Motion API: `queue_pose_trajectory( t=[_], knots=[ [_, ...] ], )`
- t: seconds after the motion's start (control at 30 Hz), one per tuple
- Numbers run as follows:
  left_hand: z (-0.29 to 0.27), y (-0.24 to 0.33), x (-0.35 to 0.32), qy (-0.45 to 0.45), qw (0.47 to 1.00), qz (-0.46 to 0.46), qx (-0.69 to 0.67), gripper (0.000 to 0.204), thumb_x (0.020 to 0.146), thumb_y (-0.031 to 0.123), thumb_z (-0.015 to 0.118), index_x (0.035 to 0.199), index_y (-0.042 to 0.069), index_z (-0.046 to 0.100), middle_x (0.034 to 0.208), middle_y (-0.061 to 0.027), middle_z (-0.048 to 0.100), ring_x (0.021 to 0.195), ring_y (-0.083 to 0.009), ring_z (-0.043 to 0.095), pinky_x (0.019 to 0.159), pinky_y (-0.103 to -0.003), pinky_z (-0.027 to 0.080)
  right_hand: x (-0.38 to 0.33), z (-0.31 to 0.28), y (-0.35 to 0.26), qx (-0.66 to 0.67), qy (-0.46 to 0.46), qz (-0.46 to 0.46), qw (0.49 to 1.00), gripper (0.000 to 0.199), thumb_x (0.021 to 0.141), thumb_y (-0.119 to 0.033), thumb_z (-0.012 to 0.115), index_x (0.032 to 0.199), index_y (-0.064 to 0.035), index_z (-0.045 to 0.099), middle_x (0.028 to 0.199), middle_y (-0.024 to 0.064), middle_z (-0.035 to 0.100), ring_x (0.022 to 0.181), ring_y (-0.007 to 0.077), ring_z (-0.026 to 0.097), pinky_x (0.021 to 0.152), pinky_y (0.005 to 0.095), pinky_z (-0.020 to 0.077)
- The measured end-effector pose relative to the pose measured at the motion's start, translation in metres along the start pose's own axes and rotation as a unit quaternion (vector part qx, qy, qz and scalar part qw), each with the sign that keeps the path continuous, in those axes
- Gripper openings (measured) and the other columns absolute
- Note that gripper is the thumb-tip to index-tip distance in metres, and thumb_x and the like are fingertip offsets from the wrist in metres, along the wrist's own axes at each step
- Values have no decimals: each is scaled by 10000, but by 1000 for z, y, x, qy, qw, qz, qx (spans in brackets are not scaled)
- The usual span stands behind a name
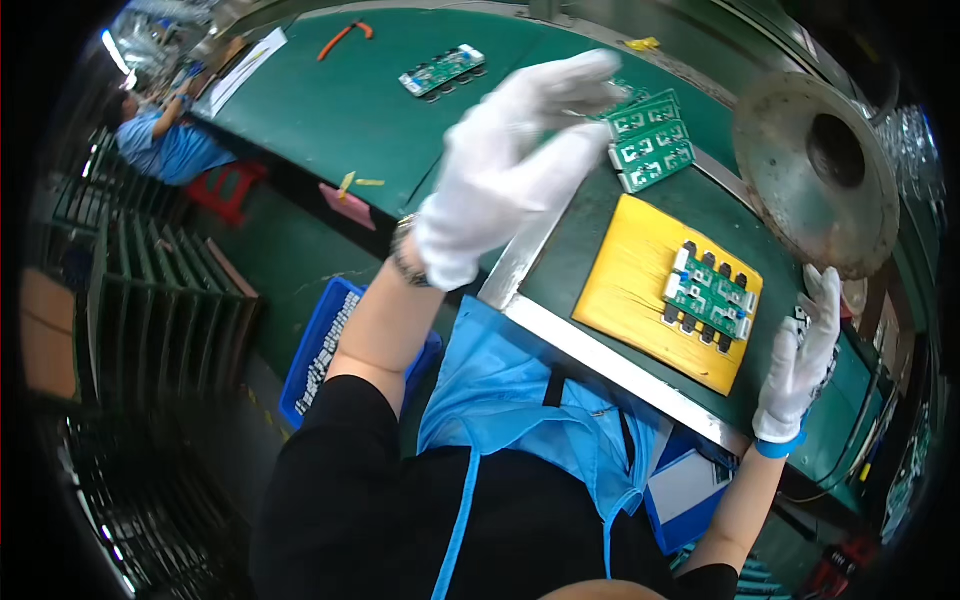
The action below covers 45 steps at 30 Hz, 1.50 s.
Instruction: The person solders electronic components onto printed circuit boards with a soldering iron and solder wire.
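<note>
My left hand (505, 170), in a white glove, is raised over the bench beside several overlapping green circuit boards (652, 145). Its thumb and fingers are apart and no held thing shows; whether a fingertip touches a board is hard to make out. On a yellow pad (625, 270) in front of me lies another green circuit board (712, 292), with black parts along two sides and white connectors at its ends. My right hand (802, 360), also gloved, is right of the pad, fingers upright and apart. Small black-and-white pieces (800, 318) show beside its fingers, partly hidden.
A round metal lamp-like hood (820, 175) stands at the back right. Farther left on the green bench lie one circuit board (442, 72) and orange-handled pliers (345, 38). A blue bin (322, 350) of small parts sits below, left. A person (165, 140) in blue works at far left.
</note>
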<state>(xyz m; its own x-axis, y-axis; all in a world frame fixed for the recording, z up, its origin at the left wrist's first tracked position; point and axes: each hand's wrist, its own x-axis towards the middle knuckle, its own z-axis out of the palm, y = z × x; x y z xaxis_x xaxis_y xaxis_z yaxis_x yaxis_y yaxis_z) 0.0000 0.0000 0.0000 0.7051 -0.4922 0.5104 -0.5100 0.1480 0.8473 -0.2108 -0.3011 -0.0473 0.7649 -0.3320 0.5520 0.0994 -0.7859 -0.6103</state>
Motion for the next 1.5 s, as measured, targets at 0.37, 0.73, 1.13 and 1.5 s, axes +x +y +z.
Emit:
queue_pose_trajectory(
  t=[0.37, 0.73, 1.13, 1.5],
  knots=[
    [-86, -37, -87, -160, 883, 152, 414, 333, 791, 231, 792, 1071, 82, 690, 1130, -93, 699, 1079, -312, 659, 956, -427, 516, -3, 10, -27, -65, 1, -27, 998, 521, 1001, -213, 538, 1478, -22, 452, 1411, 175, 568, 1276, 275, 548, 1057, 387, 420],
    [7, 61, -53, -226, 823, 326, 406, 214, 709, 39, 723, 916, 91, 729, 984, -54, 737, 645, -173, 640, 518, -311, 459, -19, 41, -111, 54, -82, -205, 974, 540, 822, -287, 789, 1249, -3, 617, 980, 119, 691, 880, 293, 687, 767, 392, 540],
    [42, 21, -3, -93, 937, 230, 246, 37, 856, 14, 694, 883, 17, 669, 817, -113, 638, 738, -245, 607, 653, -360, 462, -82, -68, -26, -79, 113, 76, 988, 165, 898, -20, 573, 1013, -30, 690, 795, 88, 708, 650, 186, 665, 672, 279, 535],
    [34, -73, 48, -279, 957, 1, 84, 95, 883, 94, 665, 878, 4, 696, 791, -58, 593, 732, -171, 504, 679, -302, 398, -82, -152, 96, 586, 432, 279, 626, 237, 973, -340, 689, 1072, -153, 582, 870, 31, 606, 761, 116, 613, 585, 226, 529]
  ],
)
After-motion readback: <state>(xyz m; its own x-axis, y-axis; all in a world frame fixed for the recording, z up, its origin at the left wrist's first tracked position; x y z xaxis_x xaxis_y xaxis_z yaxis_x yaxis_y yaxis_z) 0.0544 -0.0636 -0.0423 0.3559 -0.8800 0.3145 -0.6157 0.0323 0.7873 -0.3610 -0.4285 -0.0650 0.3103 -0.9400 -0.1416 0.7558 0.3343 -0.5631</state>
